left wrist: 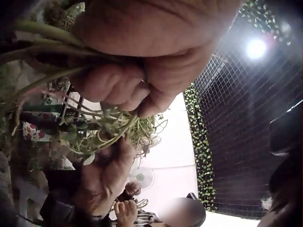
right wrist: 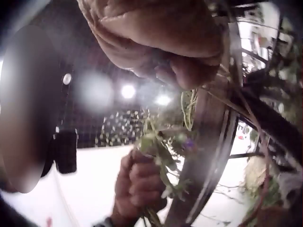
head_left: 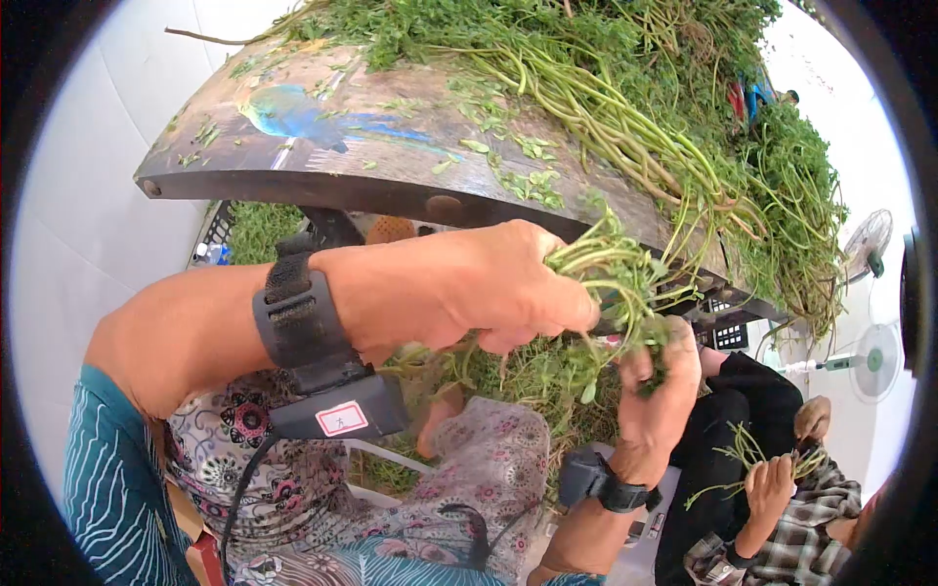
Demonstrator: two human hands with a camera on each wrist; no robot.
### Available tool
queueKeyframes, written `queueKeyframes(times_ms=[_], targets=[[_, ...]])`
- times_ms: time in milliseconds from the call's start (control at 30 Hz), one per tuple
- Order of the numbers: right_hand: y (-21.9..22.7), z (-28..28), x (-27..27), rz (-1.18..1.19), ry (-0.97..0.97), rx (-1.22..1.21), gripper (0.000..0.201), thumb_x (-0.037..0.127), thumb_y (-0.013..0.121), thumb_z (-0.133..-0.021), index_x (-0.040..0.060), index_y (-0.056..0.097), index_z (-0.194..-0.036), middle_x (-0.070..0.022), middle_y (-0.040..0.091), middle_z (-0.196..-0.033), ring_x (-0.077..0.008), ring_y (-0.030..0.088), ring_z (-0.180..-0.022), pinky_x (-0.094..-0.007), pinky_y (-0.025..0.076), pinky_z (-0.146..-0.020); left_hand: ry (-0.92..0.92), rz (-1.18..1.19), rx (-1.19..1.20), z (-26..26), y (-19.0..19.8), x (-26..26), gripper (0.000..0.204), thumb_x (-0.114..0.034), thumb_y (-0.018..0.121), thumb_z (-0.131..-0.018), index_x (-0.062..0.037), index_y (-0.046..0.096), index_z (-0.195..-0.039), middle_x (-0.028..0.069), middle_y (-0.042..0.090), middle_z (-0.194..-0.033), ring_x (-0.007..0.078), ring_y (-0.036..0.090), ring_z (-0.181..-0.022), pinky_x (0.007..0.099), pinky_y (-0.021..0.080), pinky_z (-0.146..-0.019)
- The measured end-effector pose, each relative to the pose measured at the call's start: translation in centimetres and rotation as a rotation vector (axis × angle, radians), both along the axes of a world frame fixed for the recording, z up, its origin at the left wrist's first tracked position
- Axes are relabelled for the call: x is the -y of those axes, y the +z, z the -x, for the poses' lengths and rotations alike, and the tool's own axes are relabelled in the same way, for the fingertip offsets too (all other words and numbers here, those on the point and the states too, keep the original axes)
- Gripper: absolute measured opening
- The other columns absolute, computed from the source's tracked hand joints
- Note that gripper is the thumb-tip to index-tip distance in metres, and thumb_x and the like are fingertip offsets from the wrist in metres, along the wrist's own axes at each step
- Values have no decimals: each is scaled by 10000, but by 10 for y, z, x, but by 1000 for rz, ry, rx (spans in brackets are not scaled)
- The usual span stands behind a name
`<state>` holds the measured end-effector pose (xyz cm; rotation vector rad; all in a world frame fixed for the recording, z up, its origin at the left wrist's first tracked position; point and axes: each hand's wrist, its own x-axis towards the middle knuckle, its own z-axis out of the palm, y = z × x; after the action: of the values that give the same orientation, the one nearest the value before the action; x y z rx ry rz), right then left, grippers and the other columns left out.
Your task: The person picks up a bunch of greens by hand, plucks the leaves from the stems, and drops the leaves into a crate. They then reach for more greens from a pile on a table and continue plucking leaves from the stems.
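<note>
My left hand [head_left: 489,283] grips a small bunch of green leafy stems [head_left: 616,264] in front of the table's rim. In the left wrist view, several stems pass between the curled thumb and fingers of that hand [left wrist: 156,52]. Just below the bunch, my right hand [head_left: 660,405] pinches its leafy lower part between thumb and fingers, somewhat blurred. Seen from the right wrist, the right hand [right wrist: 156,38] has its fingers bent, and the left hand [right wrist: 142,184] is wrapped round stems beyond it.
A round wooden table [head_left: 391,127] bears a large heap of greens [head_left: 625,68], with long stems hanging over its edge. More greens [head_left: 537,381] lie below, near my lap. At the right, another person [head_left: 772,498] holds stems. Fans [head_left: 874,361] stand behind.
</note>
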<state>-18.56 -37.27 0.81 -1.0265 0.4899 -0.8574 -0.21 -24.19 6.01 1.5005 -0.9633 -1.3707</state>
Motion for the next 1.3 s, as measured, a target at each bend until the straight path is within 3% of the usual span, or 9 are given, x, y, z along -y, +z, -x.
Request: queueKeyframes(times_ms=[100, 133, 267, 333, 500, 600, 733, 1033, 1300], targets=[[-11, 18, 27, -348, -76, 330, 144, 73, 506, -835, 28, 473, -967, -54, 493, -824, -116, 442, -647, -195, 354, -445, 0, 18, 21, -8, 3, -1, 202, -227, 521, -831, -92, 490, -684, -59, 390, -547, 42, 343, -467, 222, 242, -413], [-22, 31, 41, -303, 138, 524, 156, 62, 473, -850, 24, 460, -1000, -42, 471, -824, -133, 450, -697, -198, 361, -434, -9, 43, 49, -10, 3, -2, 209, -225, 513, -838, -93, 482, -679, -61, 390, -553, 42, 344, -471, 222, 242, -416], [-29, 49, 52, -451, 65, 518, 130, 78, 457, -868, 40, 444, -992, -30, 443, -805, -142, 433, -700, -210, 353, -419, -137, 460, 151, -12, -13, 0, 222, -235, 499, -847, -91, 475, -680, -64, 392, -568, 39, 344, -481, 219, 251, -426], [-21, 41, 34, -497, 135, 509, 114, 117, 487, -876, 53, 446, -961, -33, 435, -796, -130, 430, -677, -182, 340, -404, -149, 393, 132, -13, -14, 1, 216, -241, 505, -842, -93, 481, -687, -64, 389, -565, 37, 341, -482, 218, 253, -428], [16, 26, -5, -89, 240, 281, 140, 113, 549, -846, 44, 497, -956, -7, 426, -695, -70, 354, -483, -184, 324, -407, -33, 76, 11, -1, -2, 0, 187, -252, 531, -816, -91, 515, -723, -68, 398, -568, 31, 336, -485, 220, 247, -426], [26, 9, -15, 307, -33, -285, 91, 77, 557, -821, 23, 558, -894, 28, 450, -643, -30, 332, -474, -186, 313, -427, -34, 82, -1, 5, 12, -2, 171, -248, 548, -799, -86, 535, -748, -70, 405, -571, 28, 337, -480, 218, 243, -420], [21, -6, -22, 579, -50, -540, 146, 35, 575, -762, -15, 619, -892, 27, 541, -713, -65, 475, -672, -220, 404, -617, -87, 44, -26, 4, -1, 0, 145, -223, 556, -789, -80, 553, -772, -72, 407, -571, 22, 337, -468, 210, 235, -409], [22, 2, -16, 651, 132, -627, 110, 96, 552, -779, -8, 554, -742, 31, 494, -676, -59, 428, -641, -219, 362, -577, 24, 143, -60, 0, -5, -1, 214, -290, 569, -819, -84, 539, -768, -76, 395, -565, 20, 320, -467, 203, 228, -413], [4, 27, -12, 488, 225, -582, 122, 149, 494, -796, 46, 559, -787, 39, 492, -666, -35, 394, -577, -190, 309, -511, -4, 9, 16, 4, 3, 1, 236, -311, 561, -820, -90, 542, -739, -69, 394, -559, 19, 324, -477, 204, 231, -422]])
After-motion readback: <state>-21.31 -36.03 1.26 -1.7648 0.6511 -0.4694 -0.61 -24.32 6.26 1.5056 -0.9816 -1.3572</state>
